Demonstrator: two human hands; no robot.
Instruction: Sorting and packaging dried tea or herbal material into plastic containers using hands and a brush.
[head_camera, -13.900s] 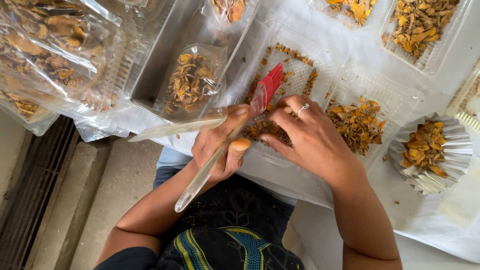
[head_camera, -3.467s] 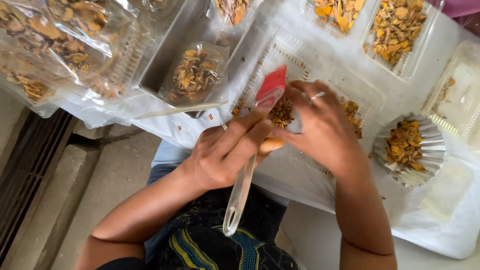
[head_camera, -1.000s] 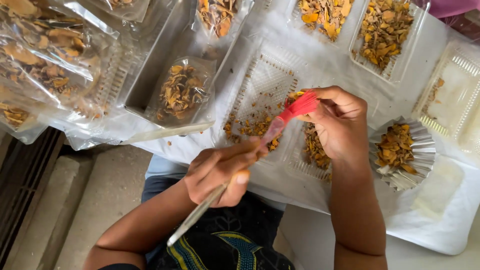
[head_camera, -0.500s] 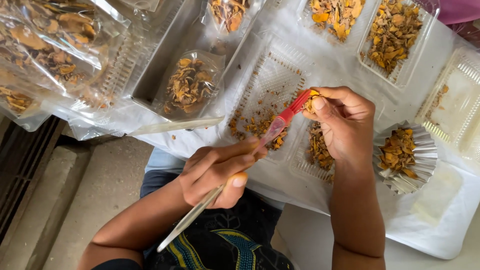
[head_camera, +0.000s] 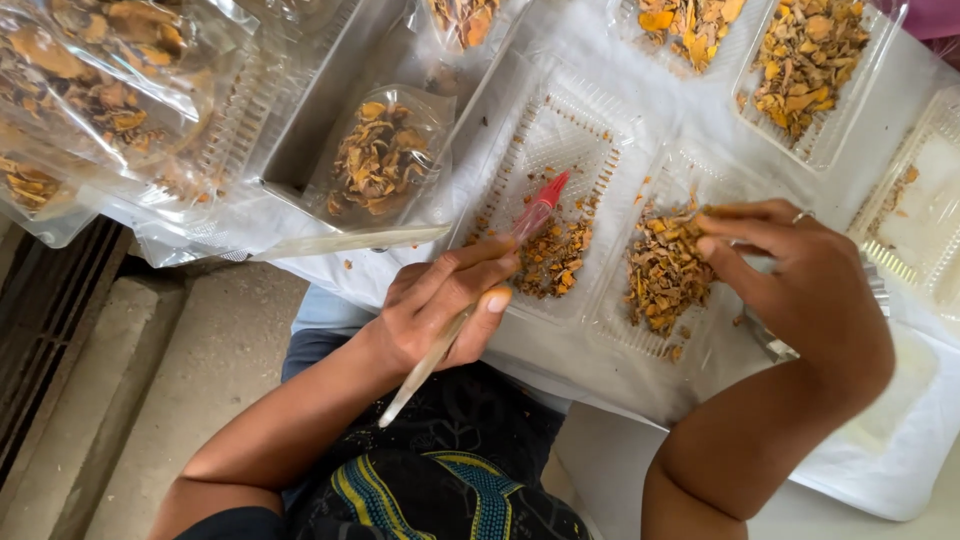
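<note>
Tweezers (head_camera: 470, 310), long and clear with a red tip, sit clamped in my left hand (head_camera: 440, 305): thumb and fingers are closed around the shaft, the red tip points up and away over a clear ribbed plastic tray (head_camera: 545, 150), and the pale tail sticks out below the palm toward my lap. Just beyond the left fingertips, inside that tray, lies a small heap of orange-brown dried pieces (head_camera: 550, 265).

My right hand (head_camera: 790, 285) is off to the right, well apart from the left. Its thumb and forefinger are pinched together at the edge of a second heap of dried pieces (head_camera: 665, 270) in the neighbouring clear tray (head_camera: 690, 170); I cannot tell whether a piece is actually caught between them. A ring shows on one finger.

Beyond the right hand, two more clear trays (head_camera: 830, 150) hold yellower chips. Left of the left hand, a sealed clear bag (head_camera: 385, 160) of the same dried material rests against a metal tray (head_camera: 320, 110), and further left lie larger filled clear bags (head_camera: 100, 90). All packaging is transparent; I see no labels. A white sheet (head_camera: 900, 450) covers the table under the right forearm. Nothing blocks either hand.
</note>
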